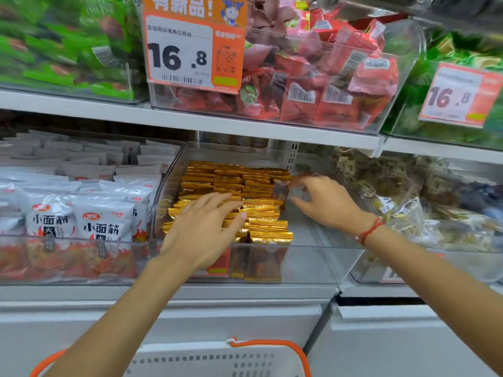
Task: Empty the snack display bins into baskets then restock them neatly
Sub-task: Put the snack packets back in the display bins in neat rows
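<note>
Shelf's clear bin holds gold packets; left hand flat on them, right hand fingers pinch one.

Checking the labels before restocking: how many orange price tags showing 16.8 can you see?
2. One price tag hangs on the red-snack bin, upper shelf, centre. The other price tag hangs on the green-snack bin, upper right. Lower bins' tags may be hidden.
</note>
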Action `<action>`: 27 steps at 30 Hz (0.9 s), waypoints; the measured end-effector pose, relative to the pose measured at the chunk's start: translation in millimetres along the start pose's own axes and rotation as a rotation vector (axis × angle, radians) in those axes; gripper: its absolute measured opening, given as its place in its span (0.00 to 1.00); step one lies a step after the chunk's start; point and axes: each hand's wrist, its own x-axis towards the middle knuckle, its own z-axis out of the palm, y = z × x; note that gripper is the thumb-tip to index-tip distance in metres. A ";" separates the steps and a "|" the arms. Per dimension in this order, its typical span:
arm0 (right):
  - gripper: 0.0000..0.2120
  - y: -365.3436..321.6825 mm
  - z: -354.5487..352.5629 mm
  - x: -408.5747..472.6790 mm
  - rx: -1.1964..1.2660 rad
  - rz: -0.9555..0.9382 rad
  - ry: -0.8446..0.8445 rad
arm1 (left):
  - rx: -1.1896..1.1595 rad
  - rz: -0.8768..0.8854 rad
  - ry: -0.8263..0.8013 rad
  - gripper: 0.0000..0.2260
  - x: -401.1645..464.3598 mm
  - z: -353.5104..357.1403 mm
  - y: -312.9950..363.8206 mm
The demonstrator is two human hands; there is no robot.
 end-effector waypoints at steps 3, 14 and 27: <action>0.11 -22.7 -33.4 -57.8 -0.183 -0.161 -0.007 | 0.005 0.147 0.247 0.19 -11.6 -7.2 3.3; 0.15 -94.3 70.2 -191.5 -0.219 -0.460 -0.685 | -0.010 -0.035 -0.022 0.11 -185.5 38.5 -21.6; 0.34 -170.9 327.1 -326.2 0.430 -0.046 -1.209 | -0.085 -0.325 -1.030 0.31 -389.7 173.8 -85.5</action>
